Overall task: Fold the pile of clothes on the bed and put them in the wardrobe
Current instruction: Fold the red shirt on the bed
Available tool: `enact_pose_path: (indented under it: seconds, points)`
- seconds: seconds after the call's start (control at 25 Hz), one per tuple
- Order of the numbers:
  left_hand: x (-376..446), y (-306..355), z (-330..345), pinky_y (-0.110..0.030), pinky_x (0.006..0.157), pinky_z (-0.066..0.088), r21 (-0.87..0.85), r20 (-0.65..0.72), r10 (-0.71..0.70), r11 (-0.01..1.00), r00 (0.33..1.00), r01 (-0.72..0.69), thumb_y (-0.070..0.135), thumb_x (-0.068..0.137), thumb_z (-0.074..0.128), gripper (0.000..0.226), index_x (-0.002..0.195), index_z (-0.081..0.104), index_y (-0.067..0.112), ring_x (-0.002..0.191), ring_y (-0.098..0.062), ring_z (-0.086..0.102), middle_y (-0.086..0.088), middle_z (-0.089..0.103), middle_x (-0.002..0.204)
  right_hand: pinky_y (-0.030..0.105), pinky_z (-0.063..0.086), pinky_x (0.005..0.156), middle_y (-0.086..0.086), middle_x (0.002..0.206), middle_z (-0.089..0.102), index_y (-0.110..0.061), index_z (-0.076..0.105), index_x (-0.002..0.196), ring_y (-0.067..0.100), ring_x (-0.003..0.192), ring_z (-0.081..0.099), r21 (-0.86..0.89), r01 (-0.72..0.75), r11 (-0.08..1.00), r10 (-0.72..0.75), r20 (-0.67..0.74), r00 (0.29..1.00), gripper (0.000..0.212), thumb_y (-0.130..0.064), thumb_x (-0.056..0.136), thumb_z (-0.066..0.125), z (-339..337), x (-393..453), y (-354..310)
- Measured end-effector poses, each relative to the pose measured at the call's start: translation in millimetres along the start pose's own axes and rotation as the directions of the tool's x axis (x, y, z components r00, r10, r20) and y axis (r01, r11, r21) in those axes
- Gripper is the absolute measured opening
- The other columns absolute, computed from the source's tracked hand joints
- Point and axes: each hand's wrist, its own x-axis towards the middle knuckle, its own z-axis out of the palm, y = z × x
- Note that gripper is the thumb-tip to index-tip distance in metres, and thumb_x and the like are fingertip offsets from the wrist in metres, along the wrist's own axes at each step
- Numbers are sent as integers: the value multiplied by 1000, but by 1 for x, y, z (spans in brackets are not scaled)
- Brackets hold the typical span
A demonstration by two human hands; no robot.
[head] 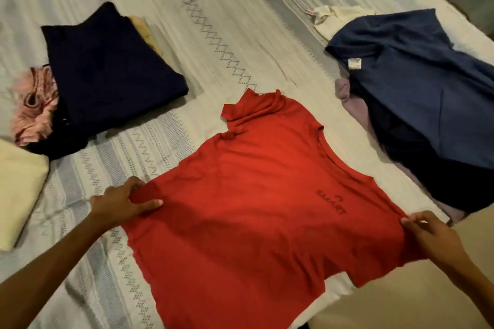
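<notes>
A red T-shirt (248,211) lies spread flat on the bed (219,35) between both hands. The left hand (121,201) pinches one edge of it; the right hand (430,232) grips the opposite edge, apparently near a sleeve. Beyond the left hand sits a folded navy garment (107,69); beyond the right, a loose blue shirt (417,83).

Red T-shirt (248,195), navy folded garment (112,69), blue shirt (417,88), pale striped bedspread (213,21).
</notes>
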Motion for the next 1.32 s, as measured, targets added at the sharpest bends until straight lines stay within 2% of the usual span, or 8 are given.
enact_pose_path:
  seconds: [0.24,0.52,0.72,0.92,1.04,1.12,1.24,1.32]
  points:
    - [-13,-33,5,-41,91,49,-243,35,34,970,999,-25,105,41,49,102,110,70,33,94,-14,67,14,71,95,43,55,82,11,114,66,-16,63,117,28,97,66,-210,424,881,-434,-5,901,26,-36,100,59,28,18,-110]
    - [26,77,-20,-26,77,56,-562,-309,133,773,942,-293,50,93,74,24,100,72,28,83,-4,72,11,76,90,33,50,90,8,116,72,-18,66,125,26,104,69,-93,706,702,-684,184,705,28,-31,101,67,109,124,-348]
    - [113,206,-11,-41,97,50,-488,-347,293,755,891,-439,59,95,62,36,129,61,47,108,-7,60,15,66,108,47,45,100,0,105,65,-37,61,114,28,110,59,-216,707,674,-643,301,704,33,-55,87,69,154,178,-402]
    - [140,243,-18,-43,94,44,-307,-284,229,898,931,-315,58,87,73,27,109,68,43,101,-11,59,13,64,94,47,52,97,-18,76,59,-34,66,86,18,97,62,-245,742,624,-598,462,655,17,-43,84,80,155,198,-419]
    - [143,244,-36,-31,80,56,-587,-373,169,718,912,-373,38,90,79,12,99,75,30,83,-6,68,9,72,85,29,53,73,-5,73,67,-24,70,86,18,79,66,93,662,744,-659,267,703,11,-31,88,78,141,205,-433]
    - [150,249,-46,-29,82,60,-729,-409,32,590,912,-348,34,95,75,12,103,73,25,87,-10,72,5,75,88,36,58,83,4,91,74,-27,68,97,20,86,70,308,515,800,-577,164,800,21,-45,89,74,133,217,-442]
    - [152,251,-50,-36,93,57,-819,-294,-114,541,949,-189,44,105,58,21,116,62,27,101,-17,70,4,73,100,40,54,98,5,116,71,-21,65,116,23,107,68,223,427,876,-475,259,841,39,-53,94,65,130,220,-431]
    - [150,243,-45,-31,89,54,-796,-270,-25,569,962,-209,50,104,56,24,121,62,33,102,-15,68,7,69,100,31,50,91,1,113,71,-18,68,114,19,106,65,153,451,879,-476,263,839,30,-43,98,64,132,215,-411]
